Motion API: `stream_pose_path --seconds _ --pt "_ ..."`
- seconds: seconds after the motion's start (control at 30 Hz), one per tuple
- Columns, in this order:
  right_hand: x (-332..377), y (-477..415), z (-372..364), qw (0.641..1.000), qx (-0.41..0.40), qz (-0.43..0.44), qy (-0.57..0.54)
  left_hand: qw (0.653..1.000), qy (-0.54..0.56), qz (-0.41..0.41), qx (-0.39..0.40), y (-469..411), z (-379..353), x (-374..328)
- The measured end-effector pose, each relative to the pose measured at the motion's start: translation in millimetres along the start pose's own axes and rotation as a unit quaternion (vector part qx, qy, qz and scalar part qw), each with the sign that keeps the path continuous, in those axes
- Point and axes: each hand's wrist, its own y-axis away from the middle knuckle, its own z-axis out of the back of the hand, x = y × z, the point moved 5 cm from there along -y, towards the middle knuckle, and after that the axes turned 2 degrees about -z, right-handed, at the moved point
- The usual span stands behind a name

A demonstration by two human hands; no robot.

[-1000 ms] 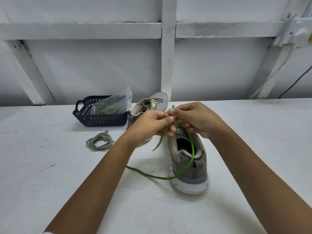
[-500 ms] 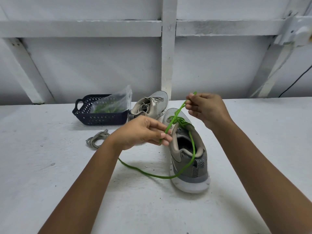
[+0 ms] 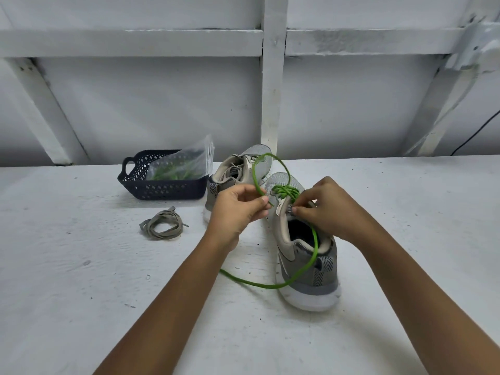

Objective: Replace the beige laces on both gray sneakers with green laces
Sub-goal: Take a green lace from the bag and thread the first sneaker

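While the near gray sneaker (image 3: 305, 269) stands on the white table (image 3: 81, 293) with its heel toward the camera, a green lace (image 3: 315, 247) is seen threaded in a tight cluster through its forward eyelets. One strand of this lace is pinched between the thumb and fingers of the left hand (image 3: 238, 209), close to its free end. From that pinch the strand is carried up in a round loop that arcs in front of the far gray sneaker (image 3: 238, 171) and comes down into the lacing. The other strand is laid across the shoe's opening, over the heel collar and onto the table, where it curves away to the left beneath the left forearm. The right hand (image 3: 327, 212) is held at the sneaker's right side, thumb and forefinger closed narrowly on the upper edge beside the top eyelet. The far sneaker is set just behind and to the left, and beige lacing is still visible in it. A loose beige lace (image 3: 162, 226) is coiled on the table, left of both shoes. Behind it a dark basket (image 3: 162, 190) is placed, with a clear plastic bag (image 3: 184, 163) of green laces inside.
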Motion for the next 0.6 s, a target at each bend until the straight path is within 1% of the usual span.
stream_pose_path --seconds 0.27,0.43,0.6 --pt "-6.8 -2.2 -9.5 0.999 -0.012 0.014 -0.04 0.998 -0.034 -0.057 -0.017 -0.7 -12.1 5.1" --pt "-7.6 -3.1 -11.8 0.998 -0.025 0.017 -0.053 0.989 -0.117 -0.091 -0.021 0.8 -13.4 5.4" --pt "-6.8 -3.1 -11.0 0.998 -0.03 0.017 -0.059 0.986 -0.143 -0.088 -0.012 6.9 -14.2 5.1"
